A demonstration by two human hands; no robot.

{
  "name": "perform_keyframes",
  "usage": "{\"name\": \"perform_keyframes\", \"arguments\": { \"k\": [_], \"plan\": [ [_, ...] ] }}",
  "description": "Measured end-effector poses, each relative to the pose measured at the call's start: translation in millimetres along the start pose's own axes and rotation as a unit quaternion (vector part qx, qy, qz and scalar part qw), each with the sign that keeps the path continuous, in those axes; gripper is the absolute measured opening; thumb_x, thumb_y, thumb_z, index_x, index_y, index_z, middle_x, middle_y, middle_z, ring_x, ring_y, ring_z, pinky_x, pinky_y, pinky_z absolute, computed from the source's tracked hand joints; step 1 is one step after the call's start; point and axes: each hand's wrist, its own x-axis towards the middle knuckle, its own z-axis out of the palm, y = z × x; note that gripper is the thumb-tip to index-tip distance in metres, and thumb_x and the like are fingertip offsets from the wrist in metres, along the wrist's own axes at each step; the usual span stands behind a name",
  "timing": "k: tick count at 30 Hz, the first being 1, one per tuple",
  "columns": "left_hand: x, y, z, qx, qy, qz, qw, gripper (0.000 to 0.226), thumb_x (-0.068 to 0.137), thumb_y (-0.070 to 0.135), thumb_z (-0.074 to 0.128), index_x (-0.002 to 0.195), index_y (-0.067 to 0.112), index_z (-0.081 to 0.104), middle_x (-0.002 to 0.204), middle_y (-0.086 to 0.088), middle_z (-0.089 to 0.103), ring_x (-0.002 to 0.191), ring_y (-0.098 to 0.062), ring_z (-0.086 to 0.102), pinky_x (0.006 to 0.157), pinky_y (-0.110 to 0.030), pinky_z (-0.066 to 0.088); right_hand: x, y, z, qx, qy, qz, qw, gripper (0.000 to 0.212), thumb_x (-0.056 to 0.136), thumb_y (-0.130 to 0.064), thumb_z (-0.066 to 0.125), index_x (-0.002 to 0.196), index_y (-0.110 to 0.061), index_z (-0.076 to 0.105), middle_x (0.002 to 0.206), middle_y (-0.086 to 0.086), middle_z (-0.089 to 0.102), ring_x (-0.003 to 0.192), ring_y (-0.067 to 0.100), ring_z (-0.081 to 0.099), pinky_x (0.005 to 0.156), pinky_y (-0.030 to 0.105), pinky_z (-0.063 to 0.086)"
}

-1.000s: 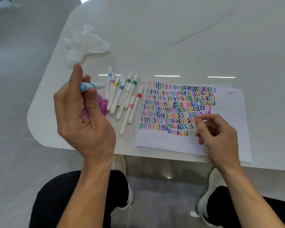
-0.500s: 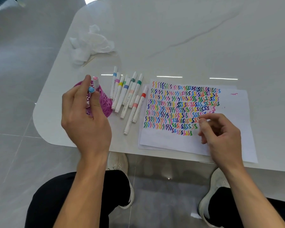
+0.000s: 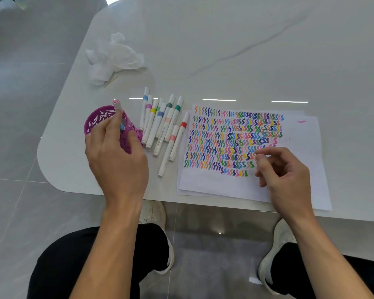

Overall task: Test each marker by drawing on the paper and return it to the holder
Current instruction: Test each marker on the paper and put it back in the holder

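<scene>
My left hand is shut on a blue-ended marker, holding it at the rim of the purple cut-out holder near the table's left corner. Another marker with a pink end stands upright in the holder. Several capped white markers with coloured bands lie side by side between the holder and the paper. The white paper is covered with rows of coloured squiggles. On its lower right part rests my right hand, fingers loosely curled and holding nothing.
A crumpled white tissue lies at the back left with a thin stick beside it. The white marble table has a rounded left corner and its front edge runs just under the paper. My knees and white shoes are below.
My left hand has come down from chest height to the holder, turning the blue-ended marker from sideways to upright at the rim. My right hand has stayed on the paper.
</scene>
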Motion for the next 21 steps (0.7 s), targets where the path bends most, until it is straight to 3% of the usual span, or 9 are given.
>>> {"name": "perform_keyframes", "arguments": {
  "k": [4,7,12,14,17,21],
  "plan": [
    [-2.7,4.4,-0.4,-0.022,0.028,0.062,0.997,0.043,0.095,0.013,0.065,0.137,0.014,0.06,0.13,-0.006,0.062,0.123,-0.017,0.051,0.108,-0.045,0.048,-0.3,0.2,-0.4,-0.002,0.001,-0.001,1.0,0.009,0.098,-0.012,0.067,0.097,-0.02,0.071,0.068,0.001,0.066,0.056,0.012,0.061,0.055,0.02,0.05],
    [-7.9,11.0,1.9,-0.041,0.043,0.138,0.989,0.036,0.094,0.007,0.066,0.13,0.009,0.064,0.123,-0.01,0.065,0.117,-0.018,0.052,0.106,-0.03,0.045,-0.9,0.2,-1.2,-0.001,0.002,0.001,1.0,0.009,0.098,-0.012,0.067,0.097,-0.02,0.071,0.068,0.0,0.066,0.056,0.011,0.061,0.055,0.02,0.049],
    [-18.7,17.8,12.0,-0.055,0.007,0.219,0.974,0.026,0.095,0.004,0.067,0.119,0.008,0.072,0.108,-0.01,0.069,0.104,-0.023,0.058,0.09,-0.034,0.051,-1.6,0.0,-5.2,-0.003,0.005,0.001,1.0,0.006,0.098,-0.012,0.067,0.1,-0.017,0.071,0.067,-0.004,0.066,0.056,0.012,0.06,0.055,0.02,0.049],
    [-24.2,19.8,15.4,-0.045,-0.058,0.201,0.977,0.025,0.095,0.007,0.067,0.119,0.01,0.072,0.107,-0.007,0.068,0.103,-0.021,0.058,0.089,-0.029,0.049,-1.8,-0.1,-6.3,-0.005,0.006,0.001,1.0,0.005,0.099,-0.012,0.067,0.101,-0.015,0.071,0.067,-0.003,0.066,0.057,0.012,0.06,0.056,0.021,0.05],
    [-34.3,18.1,25.4,0.029,-0.189,0.128,0.973,0.032,0.097,0.016,0.064,0.129,0.013,0.066,0.118,-0.005,0.064,0.114,-0.022,0.056,0.092,-0.039,0.055,-1.8,-0.9,-7.1,-0.005,0.006,-0.002,1.0,0.006,0.099,-0.012,0.067,0.101,-0.015,0.071,0.068,-0.001,0.065,0.058,0.013,0.061,0.056,0.022,0.05],
    [-39.4,17.3,30.8,0.092,-0.228,0.056,0.968,0.039,0.096,0.016,0.066,0.134,0.012,0.06,0.126,-0.007,0.06,0.119,-0.025,0.054,0.092,-0.04,0.053,-1.7,-1.7,-7.0,-0.003,0.005,-0.002,1.0,0.005,0.098,-0.012,0.067,0.1,-0.016,0.071,0.067,0.0,0.065,0.057,0.012,0.06,0.056,0.021,0.05]
  ]
}}
